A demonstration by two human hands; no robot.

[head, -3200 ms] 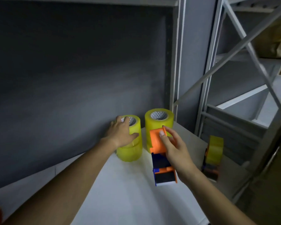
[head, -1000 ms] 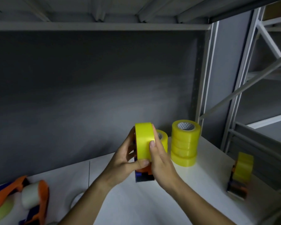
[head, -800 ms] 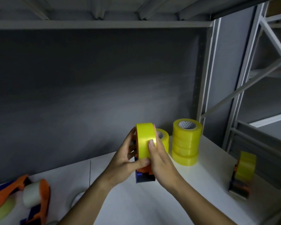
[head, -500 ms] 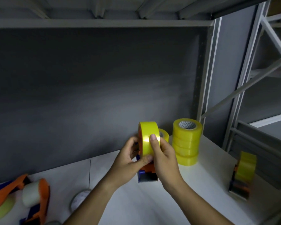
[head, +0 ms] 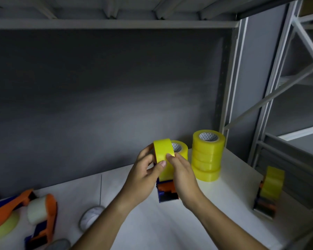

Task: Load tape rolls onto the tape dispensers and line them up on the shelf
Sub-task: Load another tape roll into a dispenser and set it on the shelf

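A yellow tape roll [head: 163, 152] sits upright on an orange and blue tape dispenser [head: 167, 191] held above the white shelf [head: 215, 204]. My left hand [head: 143, 179] grips the roll from the left, thumb pressed on its outer face. My right hand [head: 183, 177] holds the dispenser and roll from the right, thumb on the tape face too. Behind them stand a single yellow roll [head: 180, 149] and a stack of yellow rolls [head: 207, 157]. A loaded dispenser [head: 268, 190] stands at the shelf's right edge.
At the left lie a dispenser with a pale roll [head: 42, 213] and another orange dispenser [head: 5, 210]. A clear tape roll [head: 89, 216] lies flat near the front. A dark back wall and metal uprights [head: 231, 83] bound the shelf.
Since 3.2 s ago my left hand lifted a yellow roll off the pile and set it on the dispenser. In the last second both hands shifted slightly right, thumbs moving over the tape face.
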